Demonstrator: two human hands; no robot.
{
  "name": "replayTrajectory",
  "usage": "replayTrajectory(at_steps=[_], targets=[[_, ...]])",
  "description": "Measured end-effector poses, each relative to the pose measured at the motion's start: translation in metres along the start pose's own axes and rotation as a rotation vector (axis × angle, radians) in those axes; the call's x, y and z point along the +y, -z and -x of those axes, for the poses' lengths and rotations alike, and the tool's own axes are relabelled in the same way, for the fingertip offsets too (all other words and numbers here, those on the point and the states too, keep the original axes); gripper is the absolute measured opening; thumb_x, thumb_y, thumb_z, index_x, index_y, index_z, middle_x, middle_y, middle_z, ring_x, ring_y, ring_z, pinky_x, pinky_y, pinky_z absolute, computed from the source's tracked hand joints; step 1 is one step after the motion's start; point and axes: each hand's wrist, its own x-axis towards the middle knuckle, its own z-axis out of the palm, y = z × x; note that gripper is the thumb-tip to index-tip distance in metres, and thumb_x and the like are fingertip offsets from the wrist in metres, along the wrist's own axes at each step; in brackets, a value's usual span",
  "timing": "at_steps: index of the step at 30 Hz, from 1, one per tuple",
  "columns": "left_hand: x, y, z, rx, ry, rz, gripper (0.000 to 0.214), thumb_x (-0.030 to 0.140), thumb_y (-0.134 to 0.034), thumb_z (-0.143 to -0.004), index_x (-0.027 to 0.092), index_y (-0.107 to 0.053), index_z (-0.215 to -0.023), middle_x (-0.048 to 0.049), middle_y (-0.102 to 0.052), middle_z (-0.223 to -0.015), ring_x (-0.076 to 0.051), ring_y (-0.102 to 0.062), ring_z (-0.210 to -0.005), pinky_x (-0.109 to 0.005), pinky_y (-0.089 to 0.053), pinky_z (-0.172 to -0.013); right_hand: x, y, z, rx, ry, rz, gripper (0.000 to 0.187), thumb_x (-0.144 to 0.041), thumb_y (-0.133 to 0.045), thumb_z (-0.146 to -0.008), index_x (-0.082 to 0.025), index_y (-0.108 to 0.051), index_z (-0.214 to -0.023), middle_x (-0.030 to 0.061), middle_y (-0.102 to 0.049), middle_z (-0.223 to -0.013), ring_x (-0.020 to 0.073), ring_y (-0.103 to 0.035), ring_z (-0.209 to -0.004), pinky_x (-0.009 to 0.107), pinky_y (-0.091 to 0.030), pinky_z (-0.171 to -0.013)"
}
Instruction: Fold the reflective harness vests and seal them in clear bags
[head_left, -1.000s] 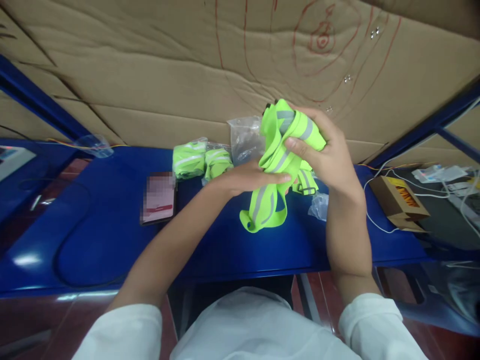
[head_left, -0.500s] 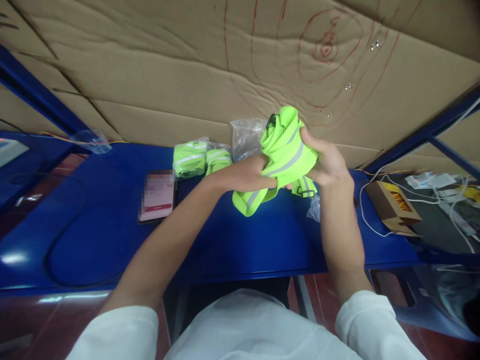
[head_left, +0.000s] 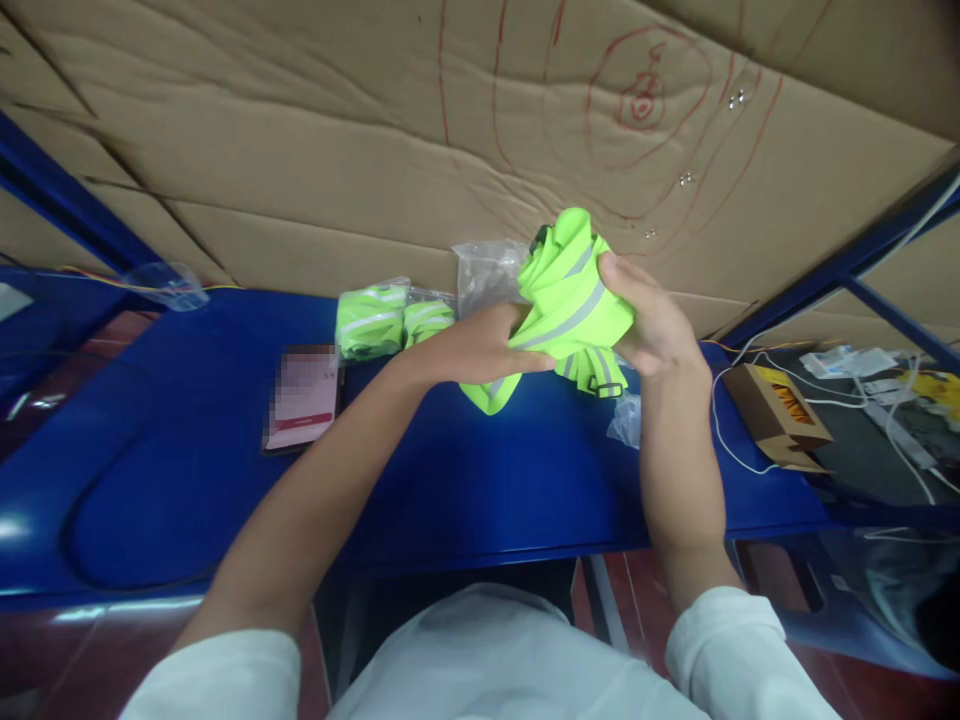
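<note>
A neon-green reflective vest (head_left: 570, 300) with grey stripes is bunched into a loose wad and held in the air above the far middle of the blue table (head_left: 487, 480), between both hands. The left hand (head_left: 480, 350) closes on its lower left side: the fingers (head_left: 529, 362) are curled around the fabric from below, and a folded end hangs down just under them toward the table. The right hand (head_left: 652, 325) clamps the right side of the wad, with the thumb (head_left: 611, 272) pressed on top against a grey stripe and the other fingers wrapped behind the cloth, mostly hidden. A strap with a black buckle (head_left: 604, 385) dangles under the right hand, close to the table top.

Just behind the wad a clear plastic bag (head_left: 487, 275) leans against the cardboard sheet (head_left: 300, 150) that forms the far wall, which bears red pen lines. To the left of the hands, two folded vests in clear bags (head_left: 367, 320) lie side by side at the far edge of the table, and a phone (head_left: 300, 398) lies flat nearer and further left. A small crumpled plastic bag (head_left: 625, 420) lies on the table under the right wrist. Well to the right sit an open brown box (head_left: 776, 425) and a white cable (head_left: 720, 440).
</note>
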Motion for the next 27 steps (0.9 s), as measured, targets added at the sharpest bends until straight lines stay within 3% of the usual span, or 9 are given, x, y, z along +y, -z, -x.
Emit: replayTrajectory(at_steps=[5, 9, 12, 15, 17, 19, 23, 27], targets=[[0.011, 0.007, 0.007, -0.121, -0.021, 0.077, 0.030, 0.040, -0.079, -0.084, 0.016, -0.074, -0.102, -0.0061, -0.079, -0.097, -0.024, -0.073, -0.089, -0.035, -0.058, -0.083, 0.007, -0.006, -0.004, -0.013, 0.013, 0.021, 0.045, -0.063, -0.075, -0.088, -0.034, -0.069, -0.122, 0.0008, -0.078, -0.120, 0.0257, -0.076, -0.111, 0.046, -0.065, -0.094], [0.007, 0.006, 0.006, -0.122, 0.037, 0.073, 0.031, 0.043, -0.078, -0.085, 0.016, -0.074, -0.100, -0.0060, -0.078, -0.092, -0.024, -0.073, -0.086, -0.035, -0.057, -0.082, 0.000, -0.004, 0.002, 0.060, 0.229, 0.313, 0.037, -0.062, -0.065, -0.097, -0.032, -0.077, -0.116, 0.0023, -0.075, -0.130, 0.0279, -0.068, -0.130, 0.049, -0.054, -0.116], [0.005, 0.004, 0.004, -0.093, 0.023, 0.064, 0.034, 0.044, -0.078, -0.085, 0.017, -0.073, -0.106, -0.0057, -0.078, -0.097, -0.024, -0.072, -0.090, -0.035, -0.057, -0.085, -0.010, -0.004, 0.012, 0.009, 0.361, 0.523, 0.050, -0.062, -0.055, -0.103, -0.034, -0.066, -0.143, 0.0009, -0.059, -0.157, 0.0282, -0.047, -0.154, 0.050, -0.035, -0.131], [0.007, 0.004, 0.004, -0.107, -0.015, 0.023, 0.042, 0.045, -0.077, -0.084, 0.017, -0.072, -0.115, -0.0061, -0.078, -0.103, -0.024, -0.072, -0.094, -0.035, -0.058, -0.085, -0.017, -0.008, 0.020, -0.140, 0.379, 0.730, 0.088, -0.062, -0.075, -0.090, -0.032, -0.040, -0.165, 0.0010, -0.037, -0.173, 0.0318, -0.033, -0.162, 0.051, -0.028, -0.135], [0.012, 0.003, 0.005, -0.109, -0.012, -0.011, 0.040, 0.045, -0.076, -0.084, 0.016, -0.073, -0.112, -0.0054, -0.077, -0.098, -0.024, -0.072, -0.092, -0.034, -0.058, -0.084, -0.017, -0.012, 0.021, -0.129, 0.377, 0.789, 0.093, -0.061, -0.080, -0.086, -0.030, -0.041, -0.164, 0.0028, -0.042, -0.170, 0.0336, -0.039, -0.158, 0.053, -0.032, -0.132], [0.017, 0.002, 0.006, -0.076, 0.018, 0.006, 0.040, 0.045, -0.077, -0.084, 0.016, -0.073, -0.112, -0.0042, -0.077, -0.096, -0.023, -0.073, -0.090, -0.033, -0.058, -0.083, -0.014, -0.015, 0.017, -0.052, 0.410, 0.760, 0.080, -0.061, -0.076, -0.089, -0.031, -0.049, -0.158, 0.0019, -0.051, -0.164, 0.0322, -0.045, -0.155, 0.053, -0.035, -0.131], [0.022, -0.001, 0.006, -0.066, 0.144, 0.211, 0.049, 0.042, -0.085, -0.077, 0.021, -0.072, -0.120, -0.0021, -0.078, -0.098, -0.021, -0.074, -0.087, -0.030, -0.059, -0.076, -0.009, -0.011, 0.009, 0.099, 0.454, 0.639, 0.075, -0.063, -0.077, -0.086, -0.030, -0.055, -0.150, 0.0036, -0.057, -0.159, 0.0315, -0.049, -0.151, 0.052, -0.037, -0.129], [0.020, -0.002, 0.005, -0.115, 0.208, 0.283, 0.053, 0.043, -0.091, -0.071, 0.022, -0.072, -0.116, -0.0028, -0.079, -0.100, -0.020, -0.074, -0.085, -0.026, -0.057, -0.066, -0.011, -0.007, 0.012, 0.178, 0.398, 0.506, 0.074, -0.065, -0.084, -0.078, -0.030, -0.059, -0.138, 0.0051, -0.067, -0.145, 0.0323, -0.064, -0.132, 0.054, -0.052, -0.115]])
